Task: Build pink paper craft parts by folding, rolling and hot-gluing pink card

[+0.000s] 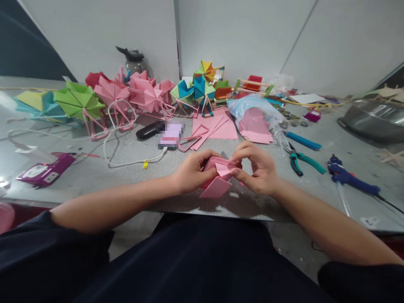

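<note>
Over the front edge of the table, my left hand (196, 170) is closed around a folded pink paper piece (217, 185), thumb on top. Its layers are stacked at the upper side, and a flat flap hangs toward me. My right hand (257, 168) pinches the right end of the same folds between thumb and fingers. Just beyond the hands lie loose pink paper sheets (217, 124). More pink sheets (255, 126) stick out of a clear plastic bag (249, 105). The underside of the folded piece is hidden.
Finished paper wheels, such as a green one (77, 101), line the back. A phone (171, 134) with a white cable (126, 162) lies left of centre. To the right are pliers (304, 162), a blue glue gun (350, 174) and a dark transparent lid (372, 120). A purple device (46, 170) lies left.
</note>
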{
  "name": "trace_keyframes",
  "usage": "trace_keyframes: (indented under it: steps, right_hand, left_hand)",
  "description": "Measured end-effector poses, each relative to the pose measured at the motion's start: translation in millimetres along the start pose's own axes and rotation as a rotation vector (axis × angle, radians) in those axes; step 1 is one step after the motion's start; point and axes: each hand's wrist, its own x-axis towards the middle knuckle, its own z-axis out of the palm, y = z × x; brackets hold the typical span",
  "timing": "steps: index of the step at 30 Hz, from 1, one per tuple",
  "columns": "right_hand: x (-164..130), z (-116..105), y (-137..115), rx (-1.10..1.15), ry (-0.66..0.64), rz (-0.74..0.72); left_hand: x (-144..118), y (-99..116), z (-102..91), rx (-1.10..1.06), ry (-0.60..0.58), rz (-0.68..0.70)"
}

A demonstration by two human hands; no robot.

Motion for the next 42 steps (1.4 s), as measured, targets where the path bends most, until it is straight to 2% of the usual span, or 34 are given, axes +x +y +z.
trace_keyframes:
  steps: [5, 10, 23, 28, 35, 42]
  right_hand:
    - [-1, -2, 0, -0.125, -0.065, -0.106]
    - [-3, -1, 1, -0.162, -0.126, -0.128]
    - [-3, 1, -4, -0.322, -0.114, -0.189]
    - [-3, -2, -3, -0.354, -0.062, -0.173]
    - [0, -1, 6, -0.292, 0.144, -0.043]
    - [-2, 0, 12, -0.192, 0.076, 0.030]
  left_hand:
    - [0, 0, -0.2, 0.038, 0.001, 0.033]
    - [-1, 2, 1.1, 0.057, 0.010, 0.038]
    - [-3, 0, 2.7, 0.066, 0.068, 0.020]
    - [0, -1, 1.4, 0.084, 0.080, 0.021]
    - [0, 2, 0.8, 0.088, 0.113, -0.050]
    - [1, 5, -1.0, 0.059, 0.098, -0.049]
